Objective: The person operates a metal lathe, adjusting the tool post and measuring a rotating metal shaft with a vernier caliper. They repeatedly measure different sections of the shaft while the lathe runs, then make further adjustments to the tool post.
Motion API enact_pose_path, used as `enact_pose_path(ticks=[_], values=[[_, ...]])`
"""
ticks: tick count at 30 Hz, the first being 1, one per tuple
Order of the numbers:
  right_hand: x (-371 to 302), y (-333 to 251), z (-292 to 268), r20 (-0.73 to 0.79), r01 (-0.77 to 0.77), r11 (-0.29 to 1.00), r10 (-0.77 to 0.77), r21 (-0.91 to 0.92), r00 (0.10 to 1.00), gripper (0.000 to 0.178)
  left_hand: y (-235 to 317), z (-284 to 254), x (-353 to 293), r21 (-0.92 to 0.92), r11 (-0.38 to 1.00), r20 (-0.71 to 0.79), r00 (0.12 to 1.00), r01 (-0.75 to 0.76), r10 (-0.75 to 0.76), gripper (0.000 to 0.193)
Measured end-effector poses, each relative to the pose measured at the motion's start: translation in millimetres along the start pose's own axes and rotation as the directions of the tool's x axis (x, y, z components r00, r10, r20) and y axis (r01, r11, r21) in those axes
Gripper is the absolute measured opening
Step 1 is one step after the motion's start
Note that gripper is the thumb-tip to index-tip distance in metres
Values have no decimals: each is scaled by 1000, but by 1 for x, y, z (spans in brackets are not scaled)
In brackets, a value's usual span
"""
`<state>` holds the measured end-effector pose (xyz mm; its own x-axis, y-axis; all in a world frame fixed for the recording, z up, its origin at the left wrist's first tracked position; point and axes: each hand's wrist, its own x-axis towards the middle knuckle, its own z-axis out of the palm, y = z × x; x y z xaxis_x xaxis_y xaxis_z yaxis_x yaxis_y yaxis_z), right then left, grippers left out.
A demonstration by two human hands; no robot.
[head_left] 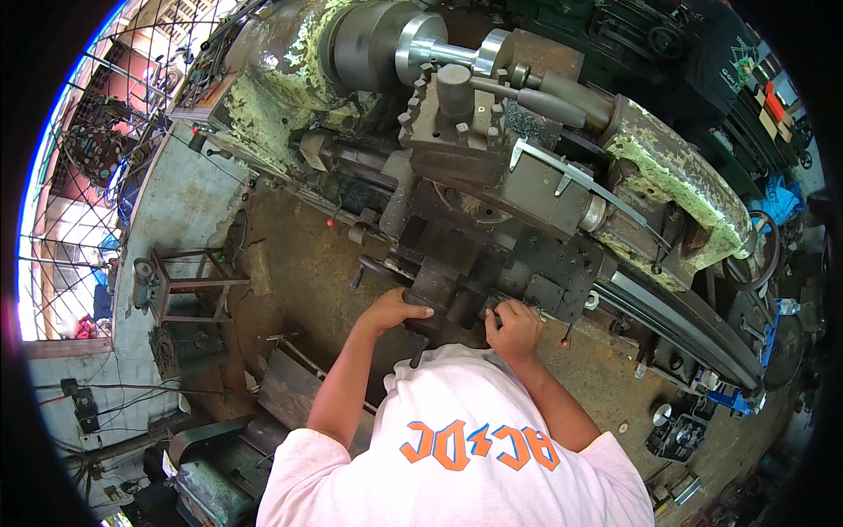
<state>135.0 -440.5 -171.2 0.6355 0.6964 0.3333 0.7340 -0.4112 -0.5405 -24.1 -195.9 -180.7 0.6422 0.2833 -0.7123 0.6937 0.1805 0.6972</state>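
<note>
I stand at a large, worn metal lathe. My left hand [392, 313] rests against the front of the lathe carriage [474, 250], its thumb stretched out along the metal and its other fingers partly hidden. Close to it are a crank handle [360, 272] and a dark handle [420, 350]. My right hand [515, 331] is closed at the carriage's front edge, fingers curled; what they grip is hidden. Beyond, a shiny spool-shaped metal workpiece [458, 58] sits between the chuck [373, 44] and the tailstock side. The tool post [454, 92] stands in front of it.
A caliper [571, 180] lies across the lathe to the right. The tailstock [676, 167] has a handwheel [762, 250]. A metal frame stand [198, 283] is at the left, near a green machine [219, 479]. Another person [716, 66] is at the far right.
</note>
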Motion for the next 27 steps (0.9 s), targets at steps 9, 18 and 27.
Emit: enact_pose_path(ticks=[9,18,27], values=[[1,-1,-2,21,0,1000,0,-3,1000,18,27,11,-21,153,988,-113,993,-12,30,67],[1,-1,-2,-3,11,1000,-11,3,1000,18,19,17,-15,282,957,-231,973,70,-2,85],[1,0,-1,-3,13,1000,-13,-3,1000,18,34,29,-27,356,925,-319,948,133,-13,93]])
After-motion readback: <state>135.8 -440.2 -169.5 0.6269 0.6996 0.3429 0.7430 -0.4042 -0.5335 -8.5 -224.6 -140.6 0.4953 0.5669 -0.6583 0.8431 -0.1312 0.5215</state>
